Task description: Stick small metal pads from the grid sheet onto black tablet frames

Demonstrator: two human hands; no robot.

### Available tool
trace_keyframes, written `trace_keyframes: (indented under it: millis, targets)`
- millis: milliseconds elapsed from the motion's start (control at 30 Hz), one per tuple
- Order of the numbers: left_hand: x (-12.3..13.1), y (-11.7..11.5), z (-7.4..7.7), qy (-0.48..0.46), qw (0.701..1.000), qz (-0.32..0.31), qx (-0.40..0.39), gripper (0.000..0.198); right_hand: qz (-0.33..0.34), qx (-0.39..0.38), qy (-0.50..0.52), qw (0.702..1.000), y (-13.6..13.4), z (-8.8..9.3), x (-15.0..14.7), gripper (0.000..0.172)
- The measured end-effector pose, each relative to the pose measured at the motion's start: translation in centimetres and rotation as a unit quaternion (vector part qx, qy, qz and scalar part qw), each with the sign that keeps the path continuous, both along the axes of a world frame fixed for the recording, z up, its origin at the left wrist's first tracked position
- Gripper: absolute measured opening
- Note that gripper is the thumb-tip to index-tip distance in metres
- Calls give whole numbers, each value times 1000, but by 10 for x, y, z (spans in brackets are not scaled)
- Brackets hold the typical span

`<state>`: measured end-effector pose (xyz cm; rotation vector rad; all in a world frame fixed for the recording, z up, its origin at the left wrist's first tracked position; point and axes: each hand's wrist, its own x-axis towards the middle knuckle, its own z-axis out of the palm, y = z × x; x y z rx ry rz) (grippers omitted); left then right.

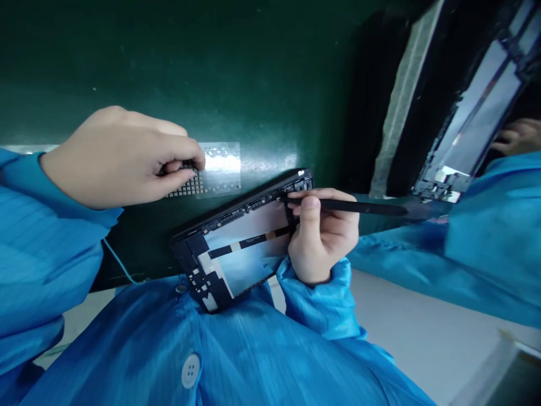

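Observation:
My left hand [122,157] is curled with its fingertips pinching at a clear sheet of small dark square pieces [207,172] that lies on the green mat. My right hand [323,234] grips a thin black stylus-like tool [359,206], whose tip touches the upper right corner of an opened tablet frame [236,242]. The frame is black-edged with a shiny inner panel and a dark flex strip across it. It leans tilted against my blue coat at the table edge.
A green mat [253,84] covers the table. At the right, another person's blue sleeve [486,237] and hand [518,135] work on a second opened device [469,135]. A pale strip [401,96] runs along the mat's right side.

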<state>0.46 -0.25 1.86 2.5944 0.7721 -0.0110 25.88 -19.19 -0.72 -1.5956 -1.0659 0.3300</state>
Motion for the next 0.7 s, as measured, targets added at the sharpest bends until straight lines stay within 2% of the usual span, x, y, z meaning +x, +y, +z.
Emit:
trace_keyframes:
  millis: [267,400,467,500,567,633,700]
  targets:
    - [1,0,-1,-2,1000,4,0,58,43,-32,-29,998,-2,-4,4,6]
    - [2,-1,-1,-9,1000,9,-9,59,93,-57,-109,988,0,17,7,9]
    - [2,-1,1,2,1000,10,-17,58,120,-71,-94,986,14,33,4,10]
    - [2,-1,2,10,1000,8,-19,58,150,-85,-76,982,24,40,2,9]
    - [2,-1,4,22,1000,6,-18,56,254,-124,-51,958,47,46,-3,10]
    - [2,-1,6,28,999,3,-17,52,367,-156,-44,916,70,42,-8,19]
    - [2,-1,6,25,1000,-3,-17,44,420,-171,-40,890,85,32,-10,26]
